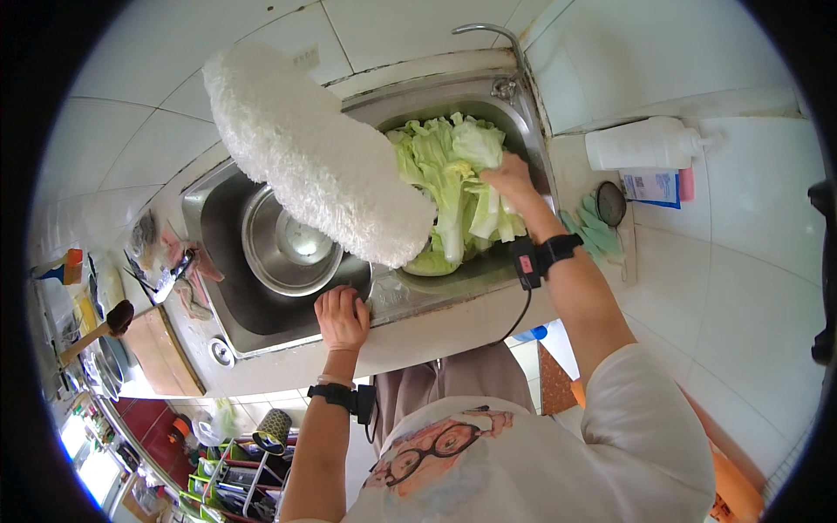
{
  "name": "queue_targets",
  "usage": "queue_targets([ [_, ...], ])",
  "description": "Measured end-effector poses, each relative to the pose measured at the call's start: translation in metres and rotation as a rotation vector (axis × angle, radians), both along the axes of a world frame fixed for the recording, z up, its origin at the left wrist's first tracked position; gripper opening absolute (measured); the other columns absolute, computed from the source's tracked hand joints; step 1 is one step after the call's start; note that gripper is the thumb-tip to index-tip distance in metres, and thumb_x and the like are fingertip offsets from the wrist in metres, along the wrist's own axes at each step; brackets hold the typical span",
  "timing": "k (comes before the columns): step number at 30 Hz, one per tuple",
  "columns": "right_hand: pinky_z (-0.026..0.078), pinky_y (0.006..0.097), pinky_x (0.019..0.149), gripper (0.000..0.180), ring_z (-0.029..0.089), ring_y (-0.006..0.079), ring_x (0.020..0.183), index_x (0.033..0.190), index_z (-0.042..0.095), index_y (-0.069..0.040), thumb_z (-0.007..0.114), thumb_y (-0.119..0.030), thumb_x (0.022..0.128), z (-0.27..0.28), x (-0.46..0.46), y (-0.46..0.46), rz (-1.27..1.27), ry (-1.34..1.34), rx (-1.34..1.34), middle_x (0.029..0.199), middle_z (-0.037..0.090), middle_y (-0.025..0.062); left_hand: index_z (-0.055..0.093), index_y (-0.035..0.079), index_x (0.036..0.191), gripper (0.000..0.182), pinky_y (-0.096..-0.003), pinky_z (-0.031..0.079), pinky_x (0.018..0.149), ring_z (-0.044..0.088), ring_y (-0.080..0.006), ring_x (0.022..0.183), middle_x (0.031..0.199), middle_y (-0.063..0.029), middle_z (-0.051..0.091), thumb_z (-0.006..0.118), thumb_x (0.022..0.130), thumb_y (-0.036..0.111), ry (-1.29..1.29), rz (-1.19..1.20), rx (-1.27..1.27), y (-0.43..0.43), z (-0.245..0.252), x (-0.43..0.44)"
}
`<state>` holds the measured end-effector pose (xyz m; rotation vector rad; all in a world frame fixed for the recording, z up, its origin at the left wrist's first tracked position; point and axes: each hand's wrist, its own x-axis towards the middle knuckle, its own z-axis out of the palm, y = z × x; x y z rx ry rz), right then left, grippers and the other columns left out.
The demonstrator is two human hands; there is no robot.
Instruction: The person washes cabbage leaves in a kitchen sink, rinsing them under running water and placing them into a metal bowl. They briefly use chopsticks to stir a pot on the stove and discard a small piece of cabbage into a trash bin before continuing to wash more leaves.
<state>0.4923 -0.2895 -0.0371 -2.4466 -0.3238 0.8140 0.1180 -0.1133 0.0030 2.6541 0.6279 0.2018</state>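
Pale green leafy cabbage (451, 176) fills the right basin of a steel double sink (386, 307). My right hand (510, 175) grips a cabbage leaf at the right side of the heap. At the front edge of the left basin rests my left hand (343, 317), fingers curled over the rim beside something dark that I cannot make out. A round steel bowl (255, 242) lies in the left basin. A long, fluffy white object (320, 157) crosses the upper view and hides parts of both basins and some of the cabbage.
A steel faucet (503, 39) stands at the sink's back right corner. Right of the sink lie a white pump bottle (641, 144), a green cloth (598, 235) and a dark round strainer (611, 203). On the left are a knife (171, 278), a wooden board (160, 353) and a sink plug (221, 352).
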Motion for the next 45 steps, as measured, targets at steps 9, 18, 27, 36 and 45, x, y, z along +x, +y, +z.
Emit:
queue_targets([
  [9, 0.029, 0.069, 0.097, 0.128, 0.016, 0.0451, 0.138, 0.149, -0.002, -0.007, 0.072, -0.066, 0.063, 0.007, -0.05, 0.082, 0.181, 0.086, -0.375, 0.152, 0.006, 0.0254, 0.059, 0.004, 0.087, 0.017, -0.0447, 0.039, 0.088, 0.055, -0.0317, 0.093, 0.096, -0.0138, 0.06, 0.055, 0.077, 0.017, 0.083, 0.013, -0.013, 0.0, 0.0, 0.001],
  [18, 0.039, 0.0614, 0.093, 0.09, 0.043, 0.036, 0.121, 0.138, 0.033, -0.001, 0.074, -0.046, 0.072, -0.069, -0.021, 0.069, 0.428, -0.09, -0.495, 0.131, 0.043, 0.0195, 0.065, 0.006, 0.089, 0.018, -0.0485, 0.042, 0.076, 0.058, -0.0375, 0.081, 0.087, -0.0177, 0.063, 0.055, 0.081, 0.018, 0.071, 0.017, 0.129, -0.005, -0.008, -0.005],
  [27, 0.047, 0.0505, 0.088, 0.085, 0.051, 0.0348, 0.112, 0.138, 0.031, -0.001, 0.077, -0.03, 0.073, -0.017, -0.032, 0.045, 0.276, 0.074, -0.417, 0.121, 0.053, 0.0219, 0.057, 0.006, 0.078, 0.01, -0.0422, 0.04, 0.082, 0.056, -0.0296, 0.083, 0.085, -0.0105, 0.059, 0.055, 0.078, 0.015, 0.001, -0.018, -0.006, 0.001, -0.001, 0.001],
  [36, 0.045, 0.0323, 0.089, 0.061, 0.058, 0.0219, 0.103, 0.126, 0.05, -0.001, 0.071, -0.01, 0.07, -0.016, 0.004, -0.006, -0.024, 0.501, 0.506, 0.114, 0.061, 0.0129, 0.057, 0.006, 0.077, 0.01, -0.0421, 0.04, 0.081, 0.056, -0.0294, 0.082, 0.082, -0.0106, 0.059, 0.055, 0.078, 0.015, 0.015, 0.002, -0.011, 0.0, -0.002, 0.0],
  [45, 0.021, 0.0587, 0.108, 0.065, 0.014, 0.0408, 0.139, 0.146, 0.027, -0.03, 0.052, -0.05, 0.09, -0.024, -0.03, 0.04, 0.51, -0.444, -0.323, 0.155, 0.008, 0.0141, 0.057, 0.005, 0.077, 0.009, -0.0426, 0.04, 0.079, 0.056, -0.0305, 0.082, 0.081, -0.0101, 0.059, 0.053, 0.079, 0.013, -0.027, -0.054, 0.081, -0.001, -0.004, -0.001],
])
